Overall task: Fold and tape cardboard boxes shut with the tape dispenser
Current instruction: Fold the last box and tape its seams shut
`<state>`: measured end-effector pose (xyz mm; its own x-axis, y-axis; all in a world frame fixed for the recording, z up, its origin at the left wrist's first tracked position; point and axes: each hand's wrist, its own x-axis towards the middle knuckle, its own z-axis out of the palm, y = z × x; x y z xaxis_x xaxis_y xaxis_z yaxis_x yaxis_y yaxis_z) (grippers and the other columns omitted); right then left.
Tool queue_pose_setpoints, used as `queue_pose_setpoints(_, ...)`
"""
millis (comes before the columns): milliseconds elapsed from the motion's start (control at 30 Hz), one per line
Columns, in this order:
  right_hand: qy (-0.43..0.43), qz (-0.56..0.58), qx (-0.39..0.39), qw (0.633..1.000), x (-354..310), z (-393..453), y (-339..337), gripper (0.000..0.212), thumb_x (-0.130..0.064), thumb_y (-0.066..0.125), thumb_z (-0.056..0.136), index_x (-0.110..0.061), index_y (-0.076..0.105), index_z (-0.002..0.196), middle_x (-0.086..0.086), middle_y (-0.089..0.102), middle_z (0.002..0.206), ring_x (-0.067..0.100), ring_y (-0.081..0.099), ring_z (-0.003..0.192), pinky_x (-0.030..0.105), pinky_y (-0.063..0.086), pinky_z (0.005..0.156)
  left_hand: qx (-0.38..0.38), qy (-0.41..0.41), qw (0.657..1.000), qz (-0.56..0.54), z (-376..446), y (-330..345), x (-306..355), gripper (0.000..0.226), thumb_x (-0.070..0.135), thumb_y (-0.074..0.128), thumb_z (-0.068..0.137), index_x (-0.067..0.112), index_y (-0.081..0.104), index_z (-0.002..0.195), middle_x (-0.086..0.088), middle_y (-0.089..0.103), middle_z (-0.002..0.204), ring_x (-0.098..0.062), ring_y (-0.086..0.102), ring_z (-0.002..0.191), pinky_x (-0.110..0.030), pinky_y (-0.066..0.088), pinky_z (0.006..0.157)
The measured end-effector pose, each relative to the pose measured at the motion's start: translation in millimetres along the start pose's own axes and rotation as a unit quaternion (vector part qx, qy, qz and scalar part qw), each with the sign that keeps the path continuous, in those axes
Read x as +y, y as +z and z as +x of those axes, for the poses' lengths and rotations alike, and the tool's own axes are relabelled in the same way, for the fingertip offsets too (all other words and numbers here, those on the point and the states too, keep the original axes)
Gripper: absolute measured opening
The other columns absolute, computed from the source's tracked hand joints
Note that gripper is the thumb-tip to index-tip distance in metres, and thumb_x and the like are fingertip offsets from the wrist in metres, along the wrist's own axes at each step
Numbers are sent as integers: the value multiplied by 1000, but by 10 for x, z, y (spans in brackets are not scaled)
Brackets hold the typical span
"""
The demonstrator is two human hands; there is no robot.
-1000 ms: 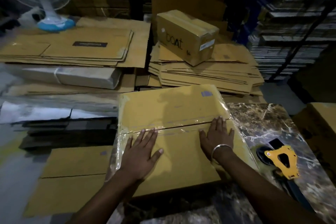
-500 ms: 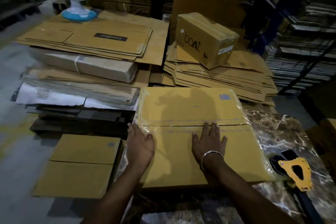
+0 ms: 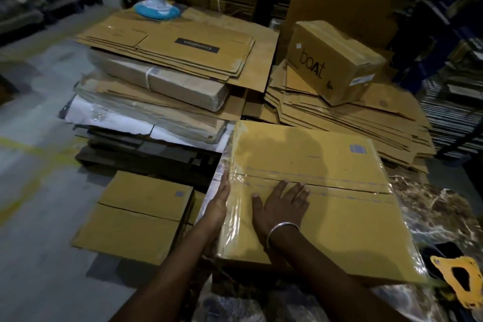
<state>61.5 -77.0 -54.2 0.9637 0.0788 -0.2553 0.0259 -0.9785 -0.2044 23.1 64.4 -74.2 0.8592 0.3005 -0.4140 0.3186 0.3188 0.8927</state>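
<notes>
Now our left hand (image 3: pixel 219 204) has slid off the top of the box (image 3: pixel 326 206) and lies flat, fingers straight, against its side at nine o'clock, pressing the tape (image 3: pixel 232 206) end down over the edge. Our right hand (image 3: pixel 281 206) has moved leftward too and rests open, palm down, on the top just below the taped seam (image 3: pixel 339 185); neither hand grips anything. The box sits on the table (image 3: pixel 439 217) before us, the dispenser (image 3: pixel 460 280) idle at four o'clock. We judge this seam nearly sealed, with only the rubbing-down left.
</notes>
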Motion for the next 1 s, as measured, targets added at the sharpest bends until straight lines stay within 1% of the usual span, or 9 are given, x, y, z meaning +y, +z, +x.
queue_pose_setpoints(100,-25,-6,-5,1000,-24,-79,36,93,-66,24,98,-3,-9,157,34,-18,159,47,-19,149,56,-7,120,19,6,999,-36,4,2,-60,33,37,30,109,36,54,131,3,63,134,-8,61,120,-31,44,109)
queue_pose_setpoints(167,-37,-13,0,999,7,-104,34,91,-67,20,98,-4,-8,158,33,-17,160,45,-19,149,56,-6,121,-13,8,999,-52,15,-15,-72,34,30,26,110,36,42,141,-3,45,153,-18,44,140,-42,29,121)
queue_pose_setpoints(233,-49,-12,2,999,23,-124,13,89,-66,20,98,-6,-4,159,30,-14,162,42,-16,151,55,-5,122,-38,18,998,-39,16,-67,-116,37,31,25,110,39,32,146,1,43,155,-18,40,143,-42,30,120)
queue_pose_setpoints(367,-199,-28,23,979,4,-179,25,81,-62,23,98,-11,11,160,18,-7,167,30,-8,154,51,-5,122,-65,0,997,-47,-264,-183,-137,39,33,19,110,33,45,140,19,69,119,2,64,112,-17,52,86)
queue_pose_setpoints(433,-259,-45,43,964,-2,-200,49,86,-65,18,95,-8,18,158,16,1,168,28,1,155,49,-2,122,-48,-15,997,-56,-446,-266,-223,43,37,15,109,34,46,139,22,62,129,8,57,118,-16,49,89)
queue_pose_setpoints(633,-217,-27,29,975,-2,-180,44,93,-67,8,87,-9,14,159,13,-4,168,24,-5,155,47,-4,124,32,9,996,-86,-673,-217,-590,46,39,21,108,24,48,143,21,61,132,1,54,126,-23,46,102)
queue_pose_setpoints(767,-202,-15,33,979,10,-204,47,90,-67,13,89,-11,19,159,12,0,168,24,-1,155,51,-3,123,47,25,999,8,-620,-196,-603,60,72,39,94,38,48,143,10,46,152,-8,40,141,-38,29,119)
queue_pose_setpoints(900,-165,-9,26,986,26,-203,29,77,-66,29,97,-20,20,158,11,0,168,24,-3,155,58,-7,119,129,120,958,228,-582,-281,-538,66,72,24,96,33,47,144,13,50,145,-4,45,134,-34,40,111)
queue_pose_setpoints(1000,-163,2,23,986,25,-213,21,76,-65,32,97,-22,19,158,10,1,168,24,-2,155,60,-4,119,131,140,959,211,-355,-355,-442,58,69,26,99,34,55,135,11,63,128,-9,60,118,-42,52,99)
